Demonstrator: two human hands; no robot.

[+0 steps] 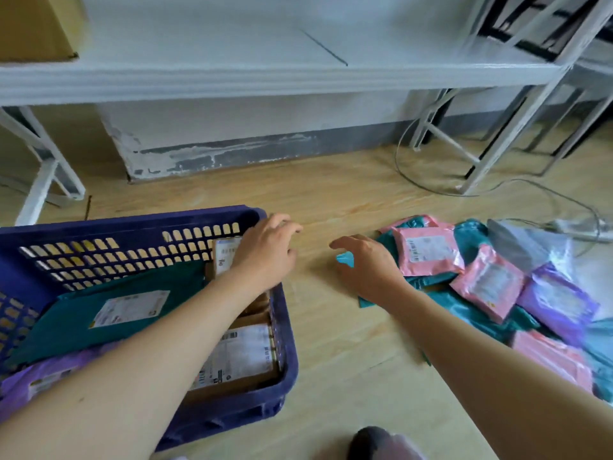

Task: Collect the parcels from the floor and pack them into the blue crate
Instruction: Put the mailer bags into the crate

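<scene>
The parcels (428, 250), judged light, soft, slippery film mailers best pinched at an edge, lie on the floor (331, 200) just right of the empty, loosely spread right hand (365, 265), while the left hand (268, 247) hovers open-fingered over the blue crate (132, 220).

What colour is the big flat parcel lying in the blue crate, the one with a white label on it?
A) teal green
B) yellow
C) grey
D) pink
A: the big flat parcel lying inside the blue crate is teal green, and the white label sits on top of it.
</scene>
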